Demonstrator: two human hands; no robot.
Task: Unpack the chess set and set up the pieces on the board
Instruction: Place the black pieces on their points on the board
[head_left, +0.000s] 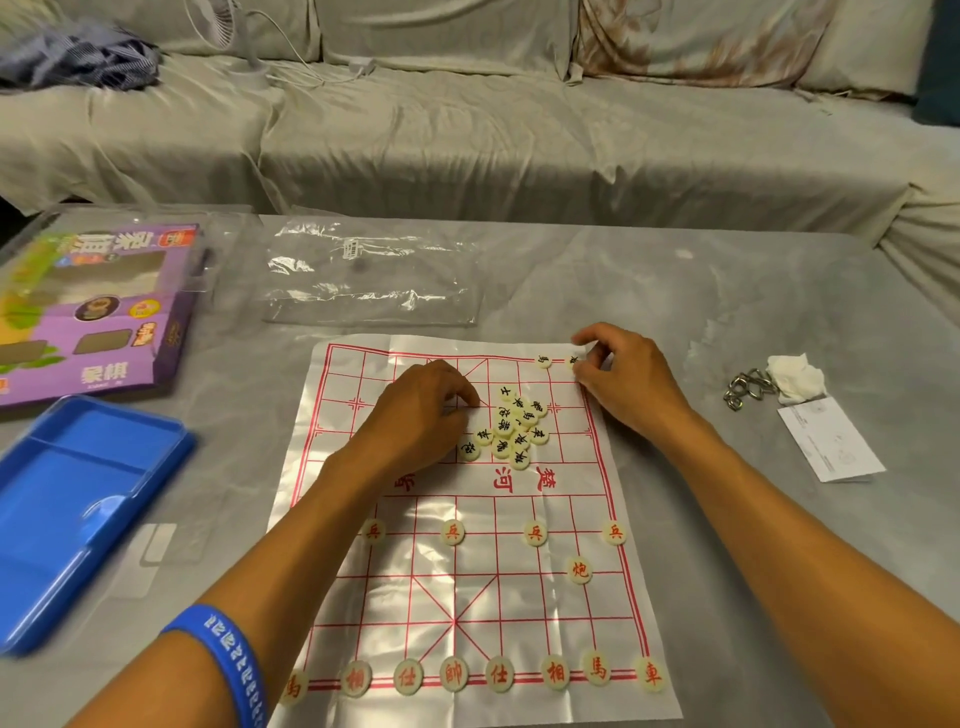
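Note:
A plastic chess board sheet (467, 592) with red lines lies on the table. Red-lettered pieces (453, 674) line its near edge, with soldiers (535, 532) and a cannon (579, 570) further in. A pile of black-lettered pieces (517, 423) sits on the far half. One black piece (543, 359) stands on the far row. My right hand (626, 376) pinches another black piece (573, 359) at the far right corner. My left hand (423, 410) rests with curled fingers on the board left of the pile; whether it holds a piece is hidden.
A purple game box (93, 312) and a blue tray (78, 499) lie at the left. An empty clear bag (363, 270) lies beyond the board. Metal rings (748, 389), a tissue (795, 376) and a paper slip (831, 441) lie at the right. A covered sofa (467, 130) stands behind.

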